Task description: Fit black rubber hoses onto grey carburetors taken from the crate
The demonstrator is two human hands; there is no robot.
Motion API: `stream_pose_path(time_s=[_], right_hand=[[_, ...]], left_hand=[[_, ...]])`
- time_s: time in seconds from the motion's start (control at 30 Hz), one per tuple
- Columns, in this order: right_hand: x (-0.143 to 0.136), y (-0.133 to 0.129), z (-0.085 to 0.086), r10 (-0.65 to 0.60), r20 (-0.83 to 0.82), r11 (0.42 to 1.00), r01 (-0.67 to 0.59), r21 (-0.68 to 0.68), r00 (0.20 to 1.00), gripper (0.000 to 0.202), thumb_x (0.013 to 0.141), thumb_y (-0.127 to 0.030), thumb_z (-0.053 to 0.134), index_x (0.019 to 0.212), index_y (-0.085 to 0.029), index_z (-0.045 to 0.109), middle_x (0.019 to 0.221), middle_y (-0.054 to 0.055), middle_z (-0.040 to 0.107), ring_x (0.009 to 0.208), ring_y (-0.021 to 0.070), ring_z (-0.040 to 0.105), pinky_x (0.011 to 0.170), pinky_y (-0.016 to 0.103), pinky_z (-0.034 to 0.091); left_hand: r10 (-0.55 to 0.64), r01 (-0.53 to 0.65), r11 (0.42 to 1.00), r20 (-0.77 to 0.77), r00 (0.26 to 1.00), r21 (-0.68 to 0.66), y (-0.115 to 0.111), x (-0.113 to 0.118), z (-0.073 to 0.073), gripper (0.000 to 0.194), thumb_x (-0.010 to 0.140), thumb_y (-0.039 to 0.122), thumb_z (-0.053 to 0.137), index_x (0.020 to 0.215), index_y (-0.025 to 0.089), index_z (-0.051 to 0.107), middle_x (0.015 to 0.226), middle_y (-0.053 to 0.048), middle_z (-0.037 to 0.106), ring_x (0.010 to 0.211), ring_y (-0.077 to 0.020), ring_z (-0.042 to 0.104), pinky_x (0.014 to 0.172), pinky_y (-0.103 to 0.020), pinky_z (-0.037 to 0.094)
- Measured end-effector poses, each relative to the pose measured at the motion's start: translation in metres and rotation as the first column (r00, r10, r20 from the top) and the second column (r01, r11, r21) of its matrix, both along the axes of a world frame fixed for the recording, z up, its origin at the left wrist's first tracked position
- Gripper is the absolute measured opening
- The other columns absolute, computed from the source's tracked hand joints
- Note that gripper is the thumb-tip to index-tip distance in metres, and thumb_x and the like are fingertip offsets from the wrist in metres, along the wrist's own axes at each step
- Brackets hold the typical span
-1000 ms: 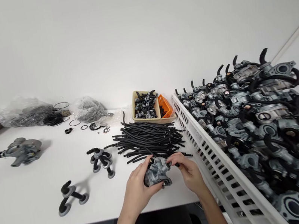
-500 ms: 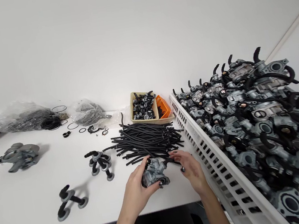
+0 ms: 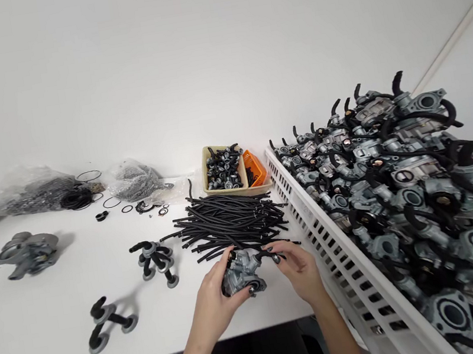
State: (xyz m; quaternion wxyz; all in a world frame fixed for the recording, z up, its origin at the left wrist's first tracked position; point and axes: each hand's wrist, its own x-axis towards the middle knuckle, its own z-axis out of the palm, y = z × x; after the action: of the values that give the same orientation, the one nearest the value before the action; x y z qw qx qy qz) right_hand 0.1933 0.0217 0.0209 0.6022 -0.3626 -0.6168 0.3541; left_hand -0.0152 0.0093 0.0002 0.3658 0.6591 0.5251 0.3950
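Note:
My left hand [image 3: 213,300] is wrapped round a grey metal carburetor [image 3: 241,273] near the front edge of the table, thumb at the front and fingers behind. A short black rubber hose [image 3: 265,254] sticks out from the carburetor's right side. At that hose's end, my right hand [image 3: 300,271] has its thumb and fingertips closed in a pinch. Just behind both hands lies a pile of black rubber hoses [image 3: 234,219]. Left of them, on the white table [image 3: 169,319], stand small clusters of grey caps with black elbow tubes [image 3: 156,258].
A white slatted crate [image 3: 340,262] heaped with carburetors borders my right arm. Behind the hoses stand a cream tray [image 3: 207,181] of small fittings and an orange basket [image 3: 258,167]. Another carburetor [image 3: 26,252], plastic bags [image 3: 131,178] and rubber rings [image 3: 127,208] are at left.
My right hand's fingers have closed on the hose end; half a second ago they were more spread beside it. My left hand keeps its hold. The whole view has shifted slightly.

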Motion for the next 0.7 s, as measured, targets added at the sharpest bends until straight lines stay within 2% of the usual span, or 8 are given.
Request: stream_pose_path(time_s=[0.2,0.4,0.57,0.7], right_hand=[[-0.002,0.001,0.002,0.005,-0.033,1.0,-0.005,-0.013,0.999,0.012,0.085,-0.021,0.064,0.091,-0.027,0.073,0.095,0.004,0.074,0.093,0.0185,0.069,0.086,0.032,0.055],[-0.01,0.002,0.003,-0.024,-0.033,0.996,0.021,-0.086,0.999,0.019,0.089,-0.032,0.06,0.103,-0.026,0.072,0.104,0.006,0.074,0.098,0.02,0.067,0.089,0.034,0.052],[-0.025,0.01,0.009,0.081,-0.03,0.99,-0.084,-0.11,0.996,0.021,0.09,-0.034,0.059,0.104,-0.026,0.071,0.104,0.006,0.073,0.095,0.0203,0.067,0.089,0.035,0.051],[-0.04,0.022,0.019,0.153,0.038,0.986,-0.15,-0.075,0.987,0.024,0.087,-0.026,0.061,0.109,-0.027,0.07,0.106,0.005,0.073,0.095,0.0199,0.066,0.087,0.035,0.05]], left_hand=[[-0.009,0.01,1.0,0.02,1.0,-0.017,0.0,-0.001,0.0,0.078,0.074,0.027,0.071,0.145,0.031,0.04,0.142,-0.006,0.053,0.131,-0.0301,0.047,0.112,-0.045,0.032],[0.001,0.001,1.0,0.09,0.996,-0.02,0.0,-0.004,-0.001,0.067,0.08,0.037,0.068,0.142,0.027,0.045,0.142,-0.009,0.053,0.13,-0.0305,0.048,0.111,-0.045,0.032],[0.013,-0.009,1.0,0.227,0.974,-0.018,-0.001,-0.006,-0.003,0.063,0.085,0.047,0.061,0.141,0.023,0.043,0.143,-0.011,0.051,0.133,-0.0299,0.045,0.113,-0.046,0.03],[0.054,-0.071,0.997,0.356,0.933,0.034,0.0,-0.009,-0.007,0.065,0.086,0.055,0.055,0.138,0.019,0.047,0.144,-0.014,0.05,0.134,-0.0313,0.044,0.113,-0.046,0.03]])
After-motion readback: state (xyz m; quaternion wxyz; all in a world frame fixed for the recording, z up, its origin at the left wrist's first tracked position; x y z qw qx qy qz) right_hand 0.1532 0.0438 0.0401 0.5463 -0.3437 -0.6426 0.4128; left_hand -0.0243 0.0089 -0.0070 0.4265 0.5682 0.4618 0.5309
